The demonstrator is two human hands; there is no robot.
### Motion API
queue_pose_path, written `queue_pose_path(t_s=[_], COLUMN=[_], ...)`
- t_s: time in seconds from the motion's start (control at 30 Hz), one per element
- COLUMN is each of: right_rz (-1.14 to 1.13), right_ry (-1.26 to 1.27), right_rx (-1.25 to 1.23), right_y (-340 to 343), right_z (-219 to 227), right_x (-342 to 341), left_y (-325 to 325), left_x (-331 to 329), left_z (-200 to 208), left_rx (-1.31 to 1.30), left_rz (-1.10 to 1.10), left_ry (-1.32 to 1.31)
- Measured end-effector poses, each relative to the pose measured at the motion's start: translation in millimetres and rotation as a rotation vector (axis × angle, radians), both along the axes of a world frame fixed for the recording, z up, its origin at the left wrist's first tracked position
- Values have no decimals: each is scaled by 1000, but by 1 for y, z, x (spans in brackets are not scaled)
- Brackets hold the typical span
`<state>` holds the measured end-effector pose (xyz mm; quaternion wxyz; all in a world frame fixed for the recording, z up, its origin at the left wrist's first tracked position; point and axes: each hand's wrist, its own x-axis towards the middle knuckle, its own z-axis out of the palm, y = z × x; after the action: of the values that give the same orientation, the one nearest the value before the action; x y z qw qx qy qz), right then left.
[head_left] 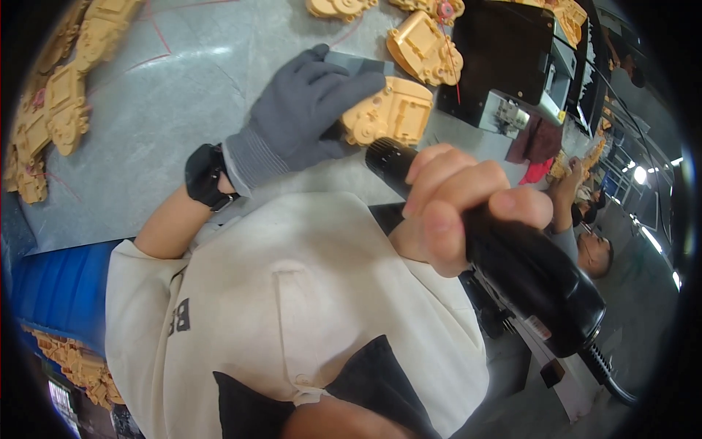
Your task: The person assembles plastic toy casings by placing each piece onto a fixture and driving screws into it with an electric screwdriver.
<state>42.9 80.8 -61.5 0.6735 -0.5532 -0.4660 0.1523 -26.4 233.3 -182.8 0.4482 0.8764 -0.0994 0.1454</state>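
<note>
My left hand [296, 113], in a grey knitted glove, is closed on a tan moulded housing [398, 110] with a square recess and a rounded end. My bare right hand [464, 194] wraps round a black corded power tool [534, 271], shaped like an electric screwdriver. The tool's ribbed nose points up and left, next to the housing's near edge; whether they touch I cannot tell. Behind my left fingers a flat grey block [358, 64] lies on the metal table. A second tan housing [423, 47] lies just beyond the held one.
More tan housings [67, 110] line the grey table [183, 95] at the far left. A black box-shaped device [497, 55] stands at the right, with a dark red cloth [534, 143] beside it. A blue bin [62, 285] is at lower left. Another person [592, 249] sits at the right.
</note>
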Motion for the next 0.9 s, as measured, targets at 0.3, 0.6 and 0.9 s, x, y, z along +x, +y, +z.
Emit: queue_pose_path(t_s=[0.3,0.6,0.9], right_rz=[-427,-948,-933], right_ry=[173,99,280], right_rx=[304,449,301], right_y=[-63,-98,-149], right_z=[58,41,15], right_x=[16,81,100], left_y=[-17,-18,-19], left_x=[-1,-11,-3], left_z=[10,8,5], left_rx=[54,-22,-38], left_rz=[125,127,53], left_ry=[-193,-102,-81])
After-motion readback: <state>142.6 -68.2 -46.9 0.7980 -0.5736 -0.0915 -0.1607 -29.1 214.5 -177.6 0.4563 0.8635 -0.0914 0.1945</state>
